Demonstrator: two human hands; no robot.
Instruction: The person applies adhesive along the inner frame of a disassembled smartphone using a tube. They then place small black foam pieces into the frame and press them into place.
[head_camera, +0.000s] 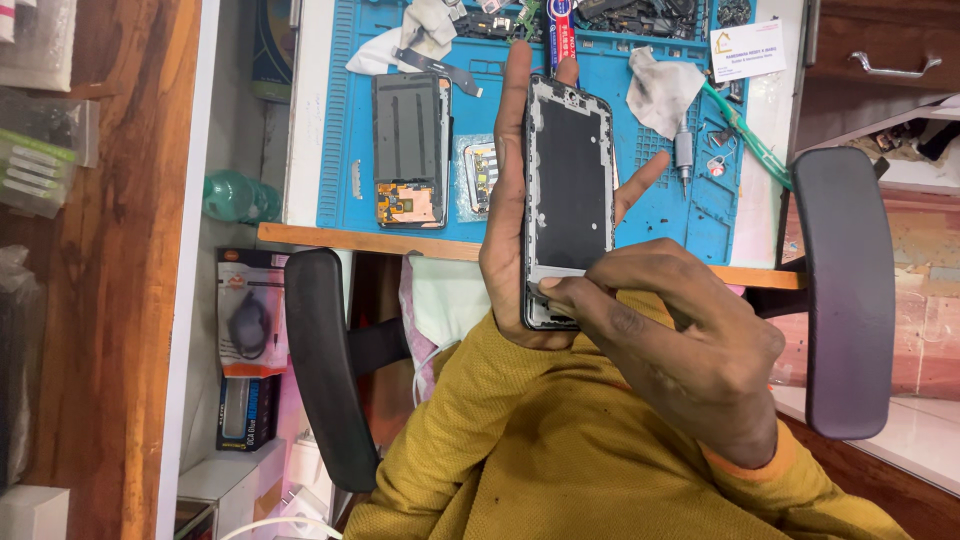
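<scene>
Black phone frame (569, 200) cradled in left hand (510, 270), right hand (680, 340) fingers (565, 292) pinching its lower edge.

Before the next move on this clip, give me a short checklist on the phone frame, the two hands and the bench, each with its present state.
1. Phone frame is supported from behind by the left hand, held upright above the lap: ok.
2. Right hand has its fingertips on the lower end of the frame: ok.
3. What the fingertips press or peel there: cannot tell, too small to see.
4. Frame is off the blue work mat, held nearer the camera: ok.
5. The second opened phone body lies flat on the mat, untouched: ok.
6. Screwdriver lies on the mat to the right of the frame, not in hand: ok.
</scene>
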